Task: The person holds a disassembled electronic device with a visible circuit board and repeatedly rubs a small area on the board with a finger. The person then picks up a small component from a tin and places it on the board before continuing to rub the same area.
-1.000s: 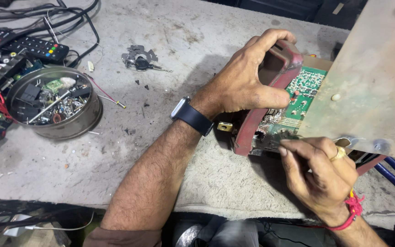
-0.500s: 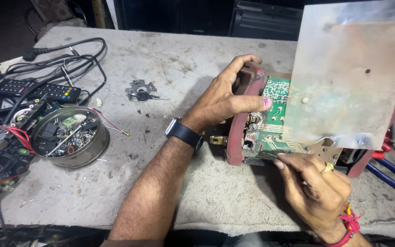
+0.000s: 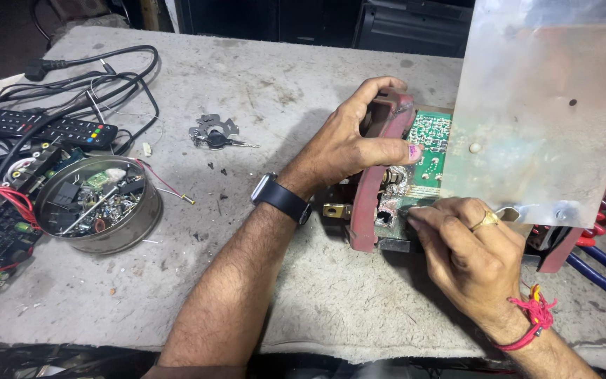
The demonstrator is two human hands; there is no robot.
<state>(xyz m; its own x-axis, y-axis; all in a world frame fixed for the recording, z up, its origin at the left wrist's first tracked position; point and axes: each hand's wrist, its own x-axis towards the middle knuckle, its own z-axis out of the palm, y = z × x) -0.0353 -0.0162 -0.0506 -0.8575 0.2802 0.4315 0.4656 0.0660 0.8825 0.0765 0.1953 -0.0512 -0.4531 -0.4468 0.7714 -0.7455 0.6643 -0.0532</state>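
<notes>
Head view: we are gripping the red case on the desk with our left hand, right hand fingers pinching something thin at the green board. We should be going slowly.

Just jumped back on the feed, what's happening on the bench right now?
A person is working on an opened red-framed device with a green circuit board. The left hand grips the frame's top edge; the right hand presses a thin tool tip at the board's lower edge. A round metal tin of parts sits aside to the left.
</notes>
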